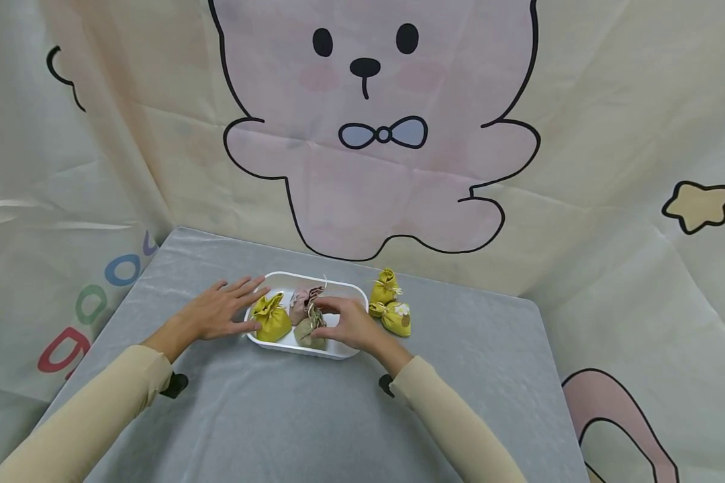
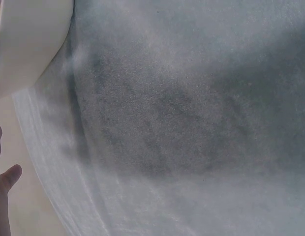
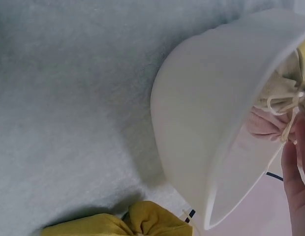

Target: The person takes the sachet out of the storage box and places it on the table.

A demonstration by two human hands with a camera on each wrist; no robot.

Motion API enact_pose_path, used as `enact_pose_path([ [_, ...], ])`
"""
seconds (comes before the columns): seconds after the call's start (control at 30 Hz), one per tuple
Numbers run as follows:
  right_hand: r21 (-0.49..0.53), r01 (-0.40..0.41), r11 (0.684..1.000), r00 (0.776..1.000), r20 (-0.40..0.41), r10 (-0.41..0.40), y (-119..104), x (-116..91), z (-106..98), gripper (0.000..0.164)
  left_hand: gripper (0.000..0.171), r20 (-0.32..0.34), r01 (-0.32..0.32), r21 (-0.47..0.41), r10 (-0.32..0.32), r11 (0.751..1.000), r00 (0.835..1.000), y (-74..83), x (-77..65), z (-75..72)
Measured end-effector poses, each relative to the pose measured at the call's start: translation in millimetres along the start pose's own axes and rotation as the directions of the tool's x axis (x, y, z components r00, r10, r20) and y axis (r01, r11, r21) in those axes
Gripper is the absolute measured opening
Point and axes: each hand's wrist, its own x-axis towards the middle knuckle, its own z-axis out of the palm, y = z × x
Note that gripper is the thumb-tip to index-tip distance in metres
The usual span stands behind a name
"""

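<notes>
A white tray (image 1: 347, 350) holds several small drawstring pouches. My right hand (image 1: 353, 325) reaches over its right end, thumb and fingers around the gathered neck of a pale green pouch (image 1: 305, 335). In the right wrist view, the fingertips (image 3: 290, 155) are right at that pouch's tied top. Behind it leans a pink pouch (image 1: 298, 305), also seen as a pink bulge (image 3: 265, 124) past the rim. A yellow pouch (image 1: 273, 320) sits at the tray's left end. Beside it, my left hand (image 1: 223, 310) spreads its straight fingers along the tray's left rim.
Two more yellow pouches lie right of the tray: a rear one (image 1: 385, 287) and a nearer one (image 1: 397, 319) with a white flower. A grey cloth covers the table (image 1: 278, 416). Behind it hangs a curtain (image 1: 592, 134) printed with a bear.
</notes>
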Motion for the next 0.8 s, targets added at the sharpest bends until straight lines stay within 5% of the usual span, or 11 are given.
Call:
enact_pose_path([
  [0.57, -0.128, -0.026, 0.991, 0.999, 0.017, 0.028, -5, 5, 16, 0.054, 0.084, 0.021, 0.005, 0.009, -0.005, 1.0, 1.0, -1.7, -0.3, 1.3],
  [0.8, -0.202, -0.045, 0.978, 0.998, -0.059, 0.034, -7, 6, 20, 0.043, 0.083, 0.015, -0.008, 0.013, 0.008, 1.0, 1.0, -2.4, 0.0, 1.2],
])
